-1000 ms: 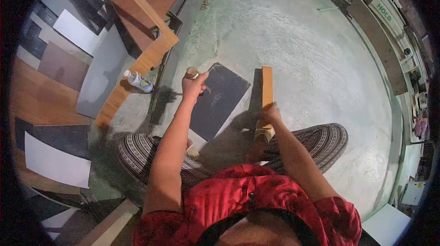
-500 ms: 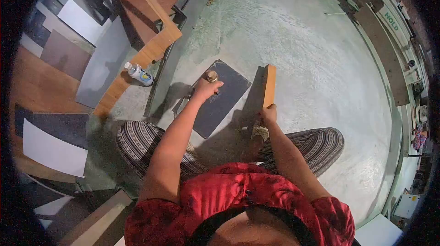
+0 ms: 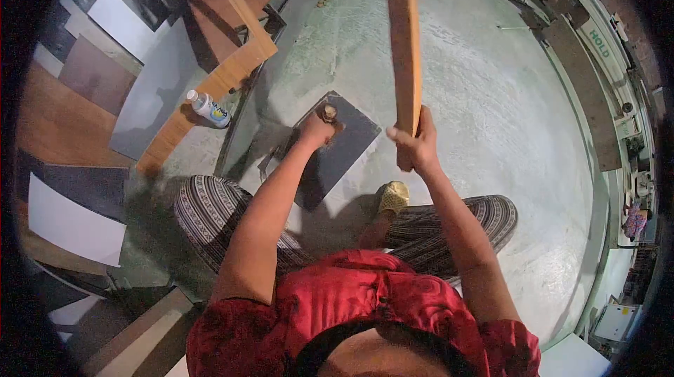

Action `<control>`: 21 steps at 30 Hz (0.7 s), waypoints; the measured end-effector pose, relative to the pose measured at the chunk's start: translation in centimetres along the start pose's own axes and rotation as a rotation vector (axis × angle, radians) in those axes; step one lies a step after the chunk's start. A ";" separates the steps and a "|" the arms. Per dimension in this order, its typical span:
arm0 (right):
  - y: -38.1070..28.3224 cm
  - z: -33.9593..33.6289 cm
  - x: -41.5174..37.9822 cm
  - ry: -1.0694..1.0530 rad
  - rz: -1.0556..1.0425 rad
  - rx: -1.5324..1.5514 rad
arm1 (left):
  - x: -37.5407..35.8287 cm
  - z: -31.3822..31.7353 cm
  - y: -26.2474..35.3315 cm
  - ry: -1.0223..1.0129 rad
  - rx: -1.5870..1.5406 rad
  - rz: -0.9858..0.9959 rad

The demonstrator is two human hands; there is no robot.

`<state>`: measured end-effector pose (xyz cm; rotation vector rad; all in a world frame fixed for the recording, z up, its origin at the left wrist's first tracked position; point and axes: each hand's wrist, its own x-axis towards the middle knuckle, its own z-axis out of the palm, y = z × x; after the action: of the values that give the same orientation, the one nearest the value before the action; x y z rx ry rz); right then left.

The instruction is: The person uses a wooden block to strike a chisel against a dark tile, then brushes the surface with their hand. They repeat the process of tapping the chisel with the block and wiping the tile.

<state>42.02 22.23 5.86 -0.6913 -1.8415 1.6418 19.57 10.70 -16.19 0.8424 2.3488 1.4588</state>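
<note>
My left hand [image 3: 316, 133] is closed around an upright round-ended tool [image 3: 328, 111]. Its brownish end pokes out above my fist; its lower part is hidden. Beneath that hand a dark rectangular board [image 3: 342, 156] lies on the floor between my knees. My right hand [image 3: 420, 144] grips the lower end of a long wooden bar [image 3: 404, 61], thumb across one face. The bar is raised, pointing away from me, to the right of the board.
A plastic bottle [image 3: 209, 109] lies to the left near an L-shaped wooden strip [image 3: 232, 75]. Sheets and panels [image 3: 126, 22] are piled further left. My slippered foot [image 3: 394, 198] rests on the concrete floor [image 3: 484, 110]. A long plank [image 3: 586, 89] runs along the right side.
My right hand has lifted the wooden bar up and forward from beside the board; it now reaches higher in view. My left hand stays over the board with the tool.
</note>
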 end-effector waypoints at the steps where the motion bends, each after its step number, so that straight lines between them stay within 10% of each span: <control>1: -1.8 -0.1 -1.2 -0.054 0.001 -0.113 | -0.3 -0.3 1.1 -0.002 -0.003 0.000; 6: 0.7 -1.5 -3.6 -0.356 0.058 -0.781 | -1.9 -3.8 7.6 -0.251 0.010 -0.131; 12: -0.2 -0.6 -4.3 -0.336 0.135 -0.615 | 0.3 -2.6 6.3 -0.460 0.514 0.059; 16: -0.8 -0.6 -4.1 -0.346 0.081 -0.609 | -0.4 -2.8 5.1 -0.466 0.174 -0.126; 18: -0.2 -0.5 -4.3 -0.373 0.041 -0.727 | 0.0 -2.2 3.8 -0.142 0.992 0.668; 21: -0.7 -0.4 -4.3 -0.401 0.058 -0.797 | -0.2 -2.6 4.7 -0.368 0.935 0.386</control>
<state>45.35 19.35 6.27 -0.7605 -2.8331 1.0836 20.05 10.19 -10.86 1.6670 2.5930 0.1333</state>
